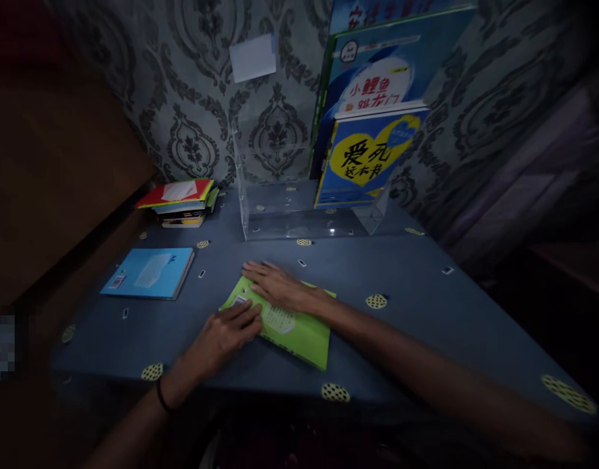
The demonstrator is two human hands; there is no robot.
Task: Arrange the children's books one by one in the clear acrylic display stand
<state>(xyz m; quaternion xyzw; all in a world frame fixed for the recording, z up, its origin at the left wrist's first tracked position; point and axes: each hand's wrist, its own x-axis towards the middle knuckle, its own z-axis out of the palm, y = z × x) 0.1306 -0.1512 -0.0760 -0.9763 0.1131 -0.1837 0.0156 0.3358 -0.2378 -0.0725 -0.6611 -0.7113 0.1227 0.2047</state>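
Observation:
A green book (309,332) lies flat and slanted on the table, near its front edge, with a pale label and a barcode patch on the cover. My left hand (233,332), a dark band at its wrist, rests on the book's left lower part, fingers stretched out. Across the upper part of the same cover lies my right hand (274,286), flat, its fingers pointing left past the book's upper left corner. Both palms face down and neither hand is wrapped around anything. To the left lies a light blue book (155,270), apart from both hands.
Behind stands a clear acrylic book rack (304,225), with a blue book with a yellow heart (362,159) and taller books at its right side. A stack of small books (182,202) sits back left. Patterned wallpaper (191,143) backs the blue tablecloth (416,326).

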